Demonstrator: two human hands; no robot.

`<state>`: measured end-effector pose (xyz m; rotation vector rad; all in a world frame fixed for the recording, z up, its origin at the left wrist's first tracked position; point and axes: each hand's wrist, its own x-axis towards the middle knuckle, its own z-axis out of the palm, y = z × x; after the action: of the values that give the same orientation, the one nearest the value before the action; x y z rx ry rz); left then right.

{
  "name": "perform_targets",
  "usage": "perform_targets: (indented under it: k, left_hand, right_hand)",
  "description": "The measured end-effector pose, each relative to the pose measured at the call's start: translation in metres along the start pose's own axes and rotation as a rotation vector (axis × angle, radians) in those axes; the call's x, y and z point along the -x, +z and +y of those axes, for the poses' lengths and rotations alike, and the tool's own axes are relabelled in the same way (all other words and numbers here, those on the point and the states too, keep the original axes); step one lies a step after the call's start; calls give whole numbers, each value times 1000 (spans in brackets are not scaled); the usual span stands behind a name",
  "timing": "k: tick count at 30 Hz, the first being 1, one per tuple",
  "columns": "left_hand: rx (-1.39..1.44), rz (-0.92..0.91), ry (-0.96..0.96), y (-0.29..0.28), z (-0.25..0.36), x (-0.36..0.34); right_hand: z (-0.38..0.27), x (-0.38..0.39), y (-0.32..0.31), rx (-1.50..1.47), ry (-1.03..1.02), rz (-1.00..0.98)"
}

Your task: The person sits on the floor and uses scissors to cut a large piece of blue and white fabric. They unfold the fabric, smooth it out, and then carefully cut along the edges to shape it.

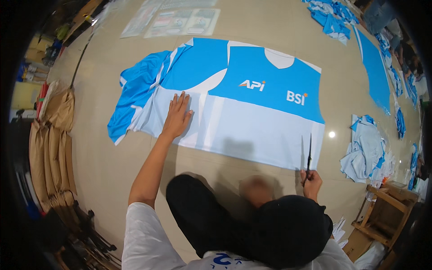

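Note:
A sheet of blue and white printed fabric [270,126] lies on the floor in front of me, its panels shaped like shirt pieces. My left hand [179,116] rests flat on its pale lower part, fingers stretched out. At the fabric's lower right corner, my right hand [311,183] grips a pair of dark scissors [309,153]. Their blades point away from me, over or beside the pale fabric near its right edge; whether they touch it is hard to tell. Left of the spread part, the fabric bunches into blue folds [130,99].
Cut fabric scraps [362,148] lie on the right, with more blue pieces [330,20] at the far right. A wooden stool [389,202] stands at the lower right. Brown paper bundles [51,157] line the left side. Clear plastic sheets [184,22] lie at the far side.

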<state>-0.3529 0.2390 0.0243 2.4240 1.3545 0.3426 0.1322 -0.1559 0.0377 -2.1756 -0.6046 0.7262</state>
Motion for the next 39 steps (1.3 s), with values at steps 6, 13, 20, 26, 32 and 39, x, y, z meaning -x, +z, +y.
perform_targets:
  k: [6,13,20,26,32,39]
  left_hand:
    - [-36,-174,177,18,2,-55]
    - [-169,-239,210,11,0,-51]
    - [-124,-76,200,22,-26,-69]
    - [-152,33,114,15,-79,-102]
    - [-178,6,106,25,-67,-83]
    - [-175,22,116,43,-28,-61]
  right_hand:
    - [6,63,-24,261,135,60]
    - [-31,84,13,208,166,22]
    - [-45,31,68,432,-183,198]
    - [-42,-78,57,433,-386,509]
    - [-23,-100,34,512,-351,559]
    - [9,-103,6,572,-341,525]
